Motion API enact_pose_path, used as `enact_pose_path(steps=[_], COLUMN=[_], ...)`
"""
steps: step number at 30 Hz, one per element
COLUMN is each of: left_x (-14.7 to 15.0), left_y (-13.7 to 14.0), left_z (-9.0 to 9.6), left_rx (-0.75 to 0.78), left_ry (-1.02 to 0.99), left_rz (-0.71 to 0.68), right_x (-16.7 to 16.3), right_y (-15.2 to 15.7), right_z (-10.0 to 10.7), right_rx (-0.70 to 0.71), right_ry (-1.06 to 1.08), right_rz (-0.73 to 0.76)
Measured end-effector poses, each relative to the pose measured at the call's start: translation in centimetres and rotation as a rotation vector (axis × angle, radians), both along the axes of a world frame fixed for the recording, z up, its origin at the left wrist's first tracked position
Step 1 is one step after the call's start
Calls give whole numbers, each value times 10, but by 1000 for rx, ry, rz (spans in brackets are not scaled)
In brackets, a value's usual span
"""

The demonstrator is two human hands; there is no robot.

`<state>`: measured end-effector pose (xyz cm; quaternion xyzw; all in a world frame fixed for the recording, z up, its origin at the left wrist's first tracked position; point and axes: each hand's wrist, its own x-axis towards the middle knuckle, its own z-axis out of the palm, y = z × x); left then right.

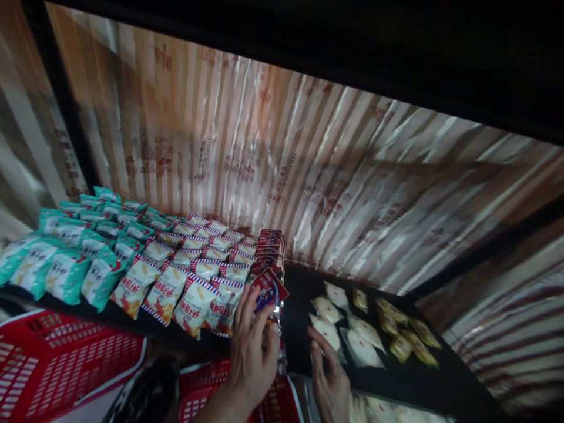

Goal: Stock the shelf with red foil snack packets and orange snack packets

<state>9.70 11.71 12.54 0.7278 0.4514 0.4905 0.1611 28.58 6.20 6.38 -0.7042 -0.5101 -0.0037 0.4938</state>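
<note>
My left hand (pixel 254 355) reaches up to the front of a row of dark red packets (pixel 269 244). Its fingertips are on one dark red packet (pixel 268 289) with a blue and purple print, which sits tilted over that row. The fingers cover the packet's lower left part. My right hand (pixel 328 376) is over the front of the black shelf, open, with its fingers bent and apart and nothing visible in them. Closest to its fingertips are white clear-wrapped packets (pixel 325 332), each with a small red mark.
To the left stand rows of white-and-red snack bags (pixel 196 302) and teal snack bags (pixel 66 276). Small yellow-green packets (pixel 400 346) lie right on the black shelf (pixel 302 294). Red baskets (pixel 106 352) sit below its front edge. Striped plastic sheeting (pixel 264 147) hangs behind; a dark beam (pixel 352 53) crosses above.
</note>
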Motion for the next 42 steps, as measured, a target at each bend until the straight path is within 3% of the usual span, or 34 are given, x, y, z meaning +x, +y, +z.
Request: enact_pose_path(steps=[3,6,13,21,26,29,36,42], left_x=[-7,-8,-13,-16,-10,-9,-3,3], left_y=[-3,-5,-22,-17,-10,-6,9,18], left_z=[8,-8,-70,-85,-85,-78,-65,-46], left_rx=[43,12,-88,-45,-35,-50,-57,-105], left_ry=[-65,-32,99,194,219,238,290,283], left_rz=[-12,4,40,12,-12,-32,-28,-19], right_x=[-5,-19,-57,-70,-75,-74,-61,-57], right_y=[-24,-22,36,71,87,101,143,172], right_z=[-10,-2,38,59,70,78,105,128], right_rx=[-64,-147,-283,-436,-387,-364,-606,-741], right_ry=[11,43,39,-29,-97,-173,-380,-471], right_rz=[60,67,21,-27,59,32,-82,-85])
